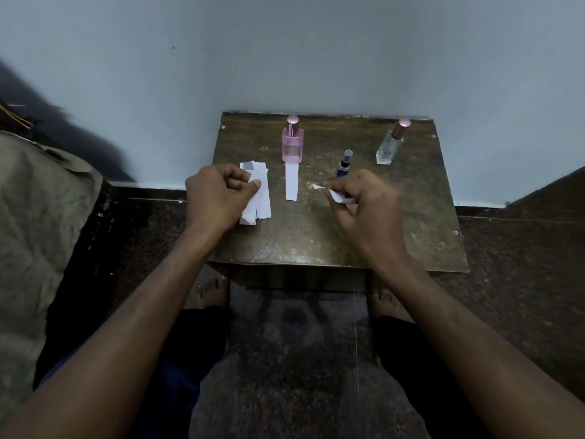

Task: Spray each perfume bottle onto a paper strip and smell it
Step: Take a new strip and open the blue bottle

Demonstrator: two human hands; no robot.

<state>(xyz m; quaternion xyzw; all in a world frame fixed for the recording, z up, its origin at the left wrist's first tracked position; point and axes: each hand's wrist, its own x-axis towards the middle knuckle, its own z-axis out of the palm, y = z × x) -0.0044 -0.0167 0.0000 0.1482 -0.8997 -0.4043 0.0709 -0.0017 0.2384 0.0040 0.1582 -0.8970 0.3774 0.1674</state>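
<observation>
Head view shows your left hand (218,198) curled over the stack of paper strips (260,198) at the table's (316,242) left, a single strip (292,182) before the pink bottle (292,144), your right hand (364,204) pinching a strip (339,196) near the small blue bottle (344,163), and the clear bottle (392,144) far right.

Beyond your left hand (218,198) lies a stack of strips (258,198); between your hands, a strip (292,182) fronts one bottle (292,144); two bottles (344,163) (391,144) stand beyond your right hand (364,207).
</observation>
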